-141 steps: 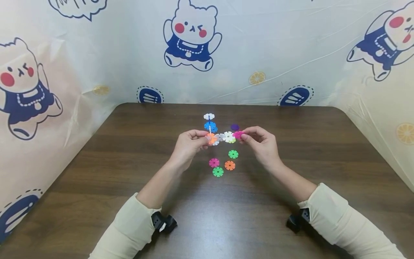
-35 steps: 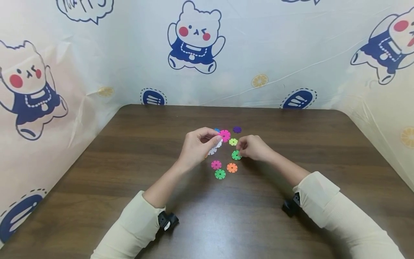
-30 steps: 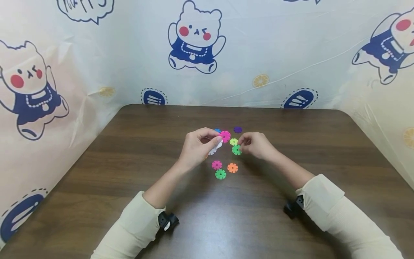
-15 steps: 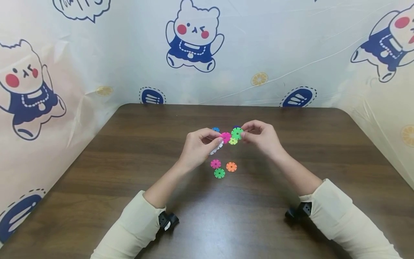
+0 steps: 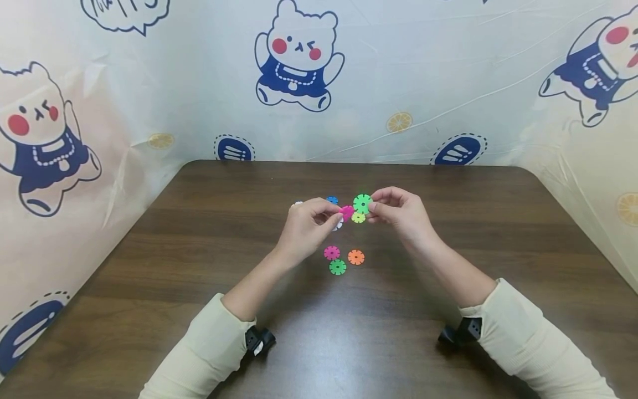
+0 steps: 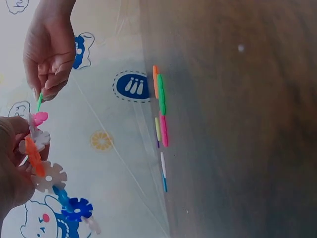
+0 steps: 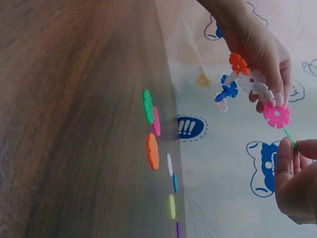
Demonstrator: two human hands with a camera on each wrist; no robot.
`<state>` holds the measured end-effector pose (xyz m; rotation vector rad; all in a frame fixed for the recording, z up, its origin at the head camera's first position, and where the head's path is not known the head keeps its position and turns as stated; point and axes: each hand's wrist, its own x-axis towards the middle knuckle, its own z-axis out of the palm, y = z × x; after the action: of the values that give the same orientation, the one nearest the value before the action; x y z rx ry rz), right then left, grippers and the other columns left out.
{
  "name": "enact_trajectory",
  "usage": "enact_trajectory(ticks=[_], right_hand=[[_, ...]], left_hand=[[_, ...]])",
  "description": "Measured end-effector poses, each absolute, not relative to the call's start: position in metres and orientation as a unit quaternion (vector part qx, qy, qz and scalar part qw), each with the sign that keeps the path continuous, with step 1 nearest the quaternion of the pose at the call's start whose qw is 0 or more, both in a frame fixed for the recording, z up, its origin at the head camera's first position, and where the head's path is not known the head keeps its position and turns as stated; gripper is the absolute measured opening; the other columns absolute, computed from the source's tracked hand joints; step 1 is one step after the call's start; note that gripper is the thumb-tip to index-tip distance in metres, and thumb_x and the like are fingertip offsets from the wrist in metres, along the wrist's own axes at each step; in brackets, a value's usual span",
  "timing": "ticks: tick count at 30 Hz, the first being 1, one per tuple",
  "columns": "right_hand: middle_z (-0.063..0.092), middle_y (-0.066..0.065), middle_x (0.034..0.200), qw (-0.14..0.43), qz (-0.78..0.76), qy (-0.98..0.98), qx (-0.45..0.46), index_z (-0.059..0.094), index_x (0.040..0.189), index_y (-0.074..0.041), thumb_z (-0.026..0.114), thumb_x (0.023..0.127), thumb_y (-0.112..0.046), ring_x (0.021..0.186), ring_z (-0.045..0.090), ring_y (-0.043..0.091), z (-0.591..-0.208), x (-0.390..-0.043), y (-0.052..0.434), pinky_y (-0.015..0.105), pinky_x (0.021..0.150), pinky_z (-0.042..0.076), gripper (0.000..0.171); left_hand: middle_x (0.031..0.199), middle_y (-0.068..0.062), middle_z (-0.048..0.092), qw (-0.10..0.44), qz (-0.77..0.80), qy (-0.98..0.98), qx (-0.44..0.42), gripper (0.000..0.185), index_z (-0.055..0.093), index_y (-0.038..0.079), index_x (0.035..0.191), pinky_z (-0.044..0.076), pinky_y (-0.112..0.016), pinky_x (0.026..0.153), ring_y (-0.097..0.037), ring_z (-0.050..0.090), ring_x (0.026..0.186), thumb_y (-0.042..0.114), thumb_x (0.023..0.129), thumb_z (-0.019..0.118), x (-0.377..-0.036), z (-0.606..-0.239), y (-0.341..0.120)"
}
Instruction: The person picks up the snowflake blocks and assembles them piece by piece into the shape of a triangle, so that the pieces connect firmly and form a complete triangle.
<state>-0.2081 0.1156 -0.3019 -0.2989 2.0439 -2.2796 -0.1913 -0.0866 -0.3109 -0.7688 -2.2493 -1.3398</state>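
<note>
While both hands are raised above the bench (image 5: 199, 233), the left hand (image 5: 305, 227) has its fingers curled round a chain of interlocked snowflake discs (image 6: 42, 158): orange, white and blue pieces, with a pink disc (image 5: 346, 212) at the end nearest the right hand. Left grip: closed on the chain, thumb and forefinger pinching near its pink end.

Right hand (image 5: 401, 213): thumb and forefinger pinch a single green disc (image 5: 362, 203) by its rim. Right grip: closed on that disc, other fingers curled behind. From the right wrist view the green disc shows edge-on, its edge just beside the pink disc; whether the two touch cannot be told.

Loose discs on the bench:
- yellow-green disc (image 5: 358, 218), directly below the right grip;
- blue disc (image 5: 332, 200), just beyond the left grip;
- magenta disc (image 5: 331, 252), orange disc (image 5: 356, 256) and dark green disc (image 5: 337, 267), clustered on the near side of both grips, between the forearms.

Wrist views: these loose discs lie flat on the bench, well apart from the held chain.

Cream sleeves (image 5: 199, 354) cover both forearms. A printed bear backdrop (image 5: 298, 61) stands behind the bench.
</note>
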Motion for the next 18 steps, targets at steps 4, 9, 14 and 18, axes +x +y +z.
enact_trajectory(ticks=[4,9,14,18], right_hand=[[0.06,0.007,0.077,0.033,-0.744,0.66,-0.093,0.057,0.098,0.005,0.064,0.084,0.001,0.067,0.063,0.015,-0.303,-0.207,0.114,0.031,0.07,0.054,0.016],[0.061,0.006,0.076,0.034,-0.751,0.652,-0.098,0.057,0.093,0.003,0.063,0.084,0.003,0.067,0.063,0.014,-0.304,-0.204,0.11,0.03,0.069,0.054,0.01],[0.064,0.005,0.073,0.041,-0.766,0.635,-0.096,0.057,0.086,-0.001,0.061,0.084,0.007,0.065,0.064,0.014,-0.304,-0.202,0.106,0.031,0.07,0.054,0.009],[0.065,0.007,0.072,0.041,-0.772,0.627,-0.096,0.059,0.081,-0.002,0.061,0.082,0.009,0.064,0.065,0.014,-0.303,-0.199,0.105,0.03,0.069,0.054,0.012]], left_hand=[[0.082,-0.005,0.066,0.221,-0.44,-0.82,-0.293,0.01,0.071,-0.001,0.088,0.051,-0.02,0.063,-0.011,0.057,0.069,-0.001,0.077,0.072,-0.19,-0.311,-0.087],[0.083,-0.005,0.066,0.238,-0.406,-0.823,-0.318,0.01,0.071,0.0,0.088,0.05,-0.019,0.065,-0.011,0.056,0.072,0.001,0.078,0.072,-0.191,-0.311,-0.088],[0.081,-0.005,0.066,0.284,-0.357,-0.817,-0.351,0.01,0.07,0.0,0.087,0.047,-0.018,0.064,-0.012,0.054,0.074,0.0,0.077,0.073,-0.192,-0.313,-0.088],[0.079,-0.006,0.066,0.326,-0.321,-0.805,-0.378,0.01,0.07,0.0,0.085,0.045,-0.02,0.063,-0.014,0.054,0.073,0.001,0.076,0.074,-0.192,-0.313,-0.088]])
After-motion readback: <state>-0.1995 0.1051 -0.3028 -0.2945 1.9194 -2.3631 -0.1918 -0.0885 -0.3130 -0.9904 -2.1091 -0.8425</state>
